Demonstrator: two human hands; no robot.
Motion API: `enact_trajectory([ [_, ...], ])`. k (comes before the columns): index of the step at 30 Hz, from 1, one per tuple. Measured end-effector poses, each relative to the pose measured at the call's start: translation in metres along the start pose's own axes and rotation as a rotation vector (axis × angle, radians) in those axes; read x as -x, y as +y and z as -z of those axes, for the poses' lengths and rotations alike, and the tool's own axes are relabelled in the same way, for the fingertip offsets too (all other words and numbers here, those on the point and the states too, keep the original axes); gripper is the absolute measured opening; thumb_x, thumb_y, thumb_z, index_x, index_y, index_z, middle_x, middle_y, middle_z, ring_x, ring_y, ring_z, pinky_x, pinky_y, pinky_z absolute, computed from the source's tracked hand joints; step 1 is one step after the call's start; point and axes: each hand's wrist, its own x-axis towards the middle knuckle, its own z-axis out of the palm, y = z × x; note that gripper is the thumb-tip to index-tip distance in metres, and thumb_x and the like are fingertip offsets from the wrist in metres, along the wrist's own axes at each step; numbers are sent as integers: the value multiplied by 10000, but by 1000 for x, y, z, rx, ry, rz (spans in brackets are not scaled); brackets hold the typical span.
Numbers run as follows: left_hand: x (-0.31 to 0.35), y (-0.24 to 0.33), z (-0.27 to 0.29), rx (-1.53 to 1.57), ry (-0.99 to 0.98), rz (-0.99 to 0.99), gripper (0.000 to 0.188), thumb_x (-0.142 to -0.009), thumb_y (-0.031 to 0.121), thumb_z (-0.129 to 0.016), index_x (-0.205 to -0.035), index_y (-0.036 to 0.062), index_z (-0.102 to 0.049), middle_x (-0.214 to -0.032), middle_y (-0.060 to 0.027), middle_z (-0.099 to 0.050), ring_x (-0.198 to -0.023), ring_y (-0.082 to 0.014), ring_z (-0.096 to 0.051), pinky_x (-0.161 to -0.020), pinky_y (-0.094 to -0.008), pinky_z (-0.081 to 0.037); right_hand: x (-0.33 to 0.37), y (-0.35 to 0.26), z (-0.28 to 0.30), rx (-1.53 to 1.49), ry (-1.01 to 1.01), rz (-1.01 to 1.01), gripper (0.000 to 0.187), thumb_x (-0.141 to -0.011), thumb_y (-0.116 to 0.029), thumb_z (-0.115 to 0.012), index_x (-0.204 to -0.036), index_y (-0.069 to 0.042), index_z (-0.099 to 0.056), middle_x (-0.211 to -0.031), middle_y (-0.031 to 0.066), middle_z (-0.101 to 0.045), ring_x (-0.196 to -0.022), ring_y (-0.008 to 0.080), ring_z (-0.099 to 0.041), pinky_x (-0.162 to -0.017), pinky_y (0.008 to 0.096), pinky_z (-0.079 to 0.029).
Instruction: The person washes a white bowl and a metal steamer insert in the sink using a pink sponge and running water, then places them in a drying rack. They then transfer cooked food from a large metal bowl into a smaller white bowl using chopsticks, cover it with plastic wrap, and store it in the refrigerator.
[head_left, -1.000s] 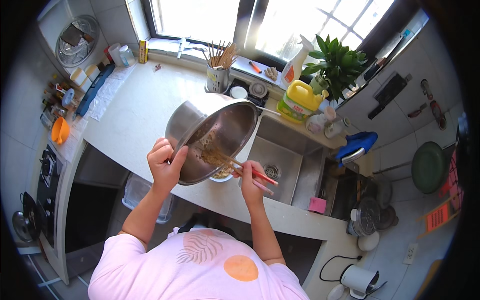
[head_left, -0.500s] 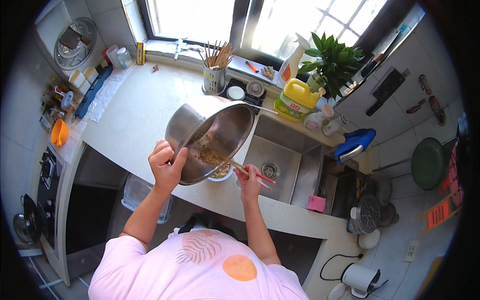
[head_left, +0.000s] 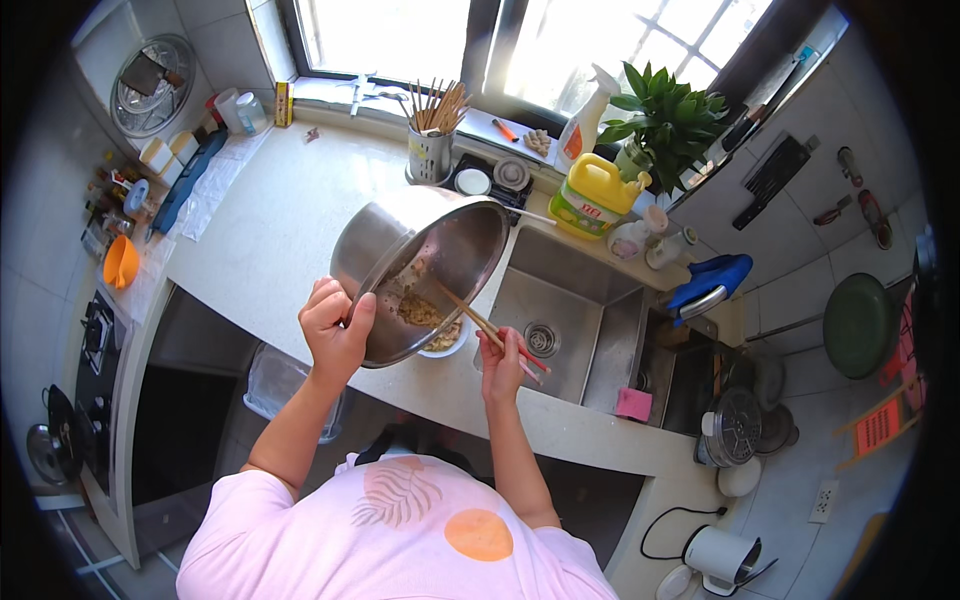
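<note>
Head view: our left hand [head_left: 338,330] is closed on the rim of a large steel bowl [head_left: 450,245], held tilted over the bench [head_left: 290,220], its mouth toward the right. We note a clump of minced food [head_left: 417,311] inside. Our right hand [head_left: 500,368] is curled round wooden chopsticks [head_left: 478,320], tips within the bowl's mouth; contact with the clump we cannot tell. Partly hidden below the steel rim, a small white bowl [head_left: 462,345] of food sits on the bench, near the sink [head_left: 530,290].
</note>
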Motion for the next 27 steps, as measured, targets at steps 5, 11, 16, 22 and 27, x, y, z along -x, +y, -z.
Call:
enact_trajectory([
  [5, 2, 0, 2, -30, -4, -9, 421, -712, 28, -641, -508, 61, -274, -508, -23, -283, -519, -158, -268, -501, -292, -235, 15, -2, -7, 38, -95, -51, 168, -903, -167, -446, -894, -9, -504, -831, 99, -568, -724, 239, -623, -682, 282, -535],
  [11, 2, 1, -4, -49, -20, -57, 420, -722, 18, -633, -516, 57, -270, -517, -24, -278, -526, -159, -262, -491, -291, -231, 21, 1, -31, 406, -216, 125, 184, -900, -168, -466, -923, 11, -502, -811, 102, -566, -715, 222, -620, -684, 296, -533],
  [16, 5, 0, -3, -102, -5, -58, 415, -735, 12, -621, -529, 47, -262, -523, -27, -267, -529, -155, -252, -488, -288, -226, 38, -8, -9, 433, -265, 124, 202, -916, -174, -435, -901, 12, -512, -829, 130, -576, -723, 228, -620, -702, 301, -515],
  [22, 2, 3, -6, -65, -1, -1, 426, -753, 9, -614, -532, 46, -252, -526, -19, -258, -529, -138, -241, -493, -280, -216, 49, 18, 15, 411, -348, 127, 190, -904, -151, -460, -936, 26, -519, -923, 120, -552, -837, 250, -604, -780, 340, -510],
  [27, 4, 2, -4, -87, 10, 52, 439, -720, 21, -654, -493, 54, -279, -491, -23, -283, -504, -159, -266, -493, -297, -232, 51, 20, 21, 373, -329, 125, 202, -904, -148, -458, -956, 37, -519, -940, 121, -550, -861, 260, -600, -792, 334, -512],
])
